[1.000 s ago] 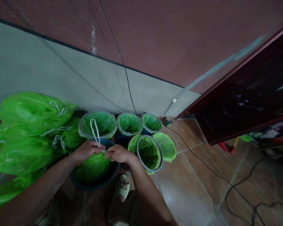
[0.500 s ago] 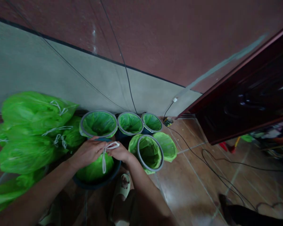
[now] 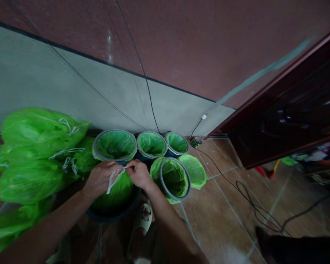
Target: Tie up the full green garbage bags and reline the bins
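Note:
A green garbage bag point(image 3: 116, 196) sits inside a dark blue trash can point(image 3: 112, 217) in front of me, its neck gathered at the top. White drawstrings point(image 3: 114, 180) run across the gathered neck. My left hand point(image 3: 102, 178) is closed on the drawstring from the left, with one white end hanging below its fingers. From the right, my right hand point(image 3: 138, 173) pinches the drawstring close to the neck. The two hands are a short way apart, with the white string stretched between their fingertips.
Tied green bags point(image 3: 35, 157) are piled at left. Along the wall stand several lined cans, one of them a wide can point(image 3: 95, 150); a tilted lined can point(image 3: 161, 176) is at right. Black cables point(image 3: 253, 205) cross the tiled floor. A dark door point(image 3: 280, 110) stands at right.
My hands have drawn slightly apart, pulling the white drawstring. The loose bow-like loop above the bag has become a tighter line at its neck. Cables on the floor at right have shifted.

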A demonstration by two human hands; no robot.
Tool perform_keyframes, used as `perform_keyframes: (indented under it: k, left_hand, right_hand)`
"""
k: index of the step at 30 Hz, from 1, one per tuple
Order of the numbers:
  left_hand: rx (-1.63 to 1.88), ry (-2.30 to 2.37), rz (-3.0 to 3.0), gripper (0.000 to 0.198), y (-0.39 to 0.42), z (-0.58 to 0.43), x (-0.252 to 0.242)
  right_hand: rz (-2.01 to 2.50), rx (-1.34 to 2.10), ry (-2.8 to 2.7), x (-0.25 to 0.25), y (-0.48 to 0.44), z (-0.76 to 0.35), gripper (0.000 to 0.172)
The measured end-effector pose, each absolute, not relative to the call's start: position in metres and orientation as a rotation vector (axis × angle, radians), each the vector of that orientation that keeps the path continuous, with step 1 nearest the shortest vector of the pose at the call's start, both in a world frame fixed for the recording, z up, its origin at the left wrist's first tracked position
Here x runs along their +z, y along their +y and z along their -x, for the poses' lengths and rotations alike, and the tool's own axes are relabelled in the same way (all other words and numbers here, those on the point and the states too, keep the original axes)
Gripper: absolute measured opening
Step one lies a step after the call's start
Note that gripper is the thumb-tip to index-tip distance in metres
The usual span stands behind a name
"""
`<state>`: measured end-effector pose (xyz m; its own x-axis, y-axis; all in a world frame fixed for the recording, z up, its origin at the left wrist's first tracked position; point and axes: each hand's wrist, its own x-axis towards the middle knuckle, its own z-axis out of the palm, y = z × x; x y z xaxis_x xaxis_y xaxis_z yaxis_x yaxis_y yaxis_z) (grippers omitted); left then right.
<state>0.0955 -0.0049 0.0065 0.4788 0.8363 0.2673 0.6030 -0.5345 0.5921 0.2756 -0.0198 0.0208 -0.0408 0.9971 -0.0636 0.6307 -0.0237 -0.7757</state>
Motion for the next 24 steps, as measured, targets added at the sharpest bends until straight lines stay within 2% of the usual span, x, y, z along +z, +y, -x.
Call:
perform_keyframes:
  k: [3,7,11,15,20,24]
  left_hand:
    - [0.623,1.319,-2.312,0.034,-0.006,-0.094,0.003]
    - [0.583,1.429,-2.099,0.028,-0.001,-0.09,0.0]
    - [0.567,1.458,-1.779,0.028,0.005,-0.095,0.007]
    - [0.739,1.323,-1.349,0.032,0.0,-0.105,0.021]
    - [0.81,1.144,-1.105,0.043,-0.006,-0.106,0.032]
    - [0.709,1.031,-1.224,0.029,-0.002,-0.103,0.029]
  right_hand:
    - [1.931,0.613,-1.925,0.023,-0.024,-0.279,0.015]
    - [2.04,0.573,-1.881,0.021,-0.024,-0.282,0.014]
    - [1.902,0.999,-1.477,0.018,-0.018,-0.278,0.016]
    - [1.635,1.342,-1.035,0.017,-0.015,-0.274,0.025]
    - [1.351,1.571,-1.052,0.023,-0.021,-0.276,0.039]
    - [1.287,1.624,-1.167,0.026,-0.024,-0.277,0.045]
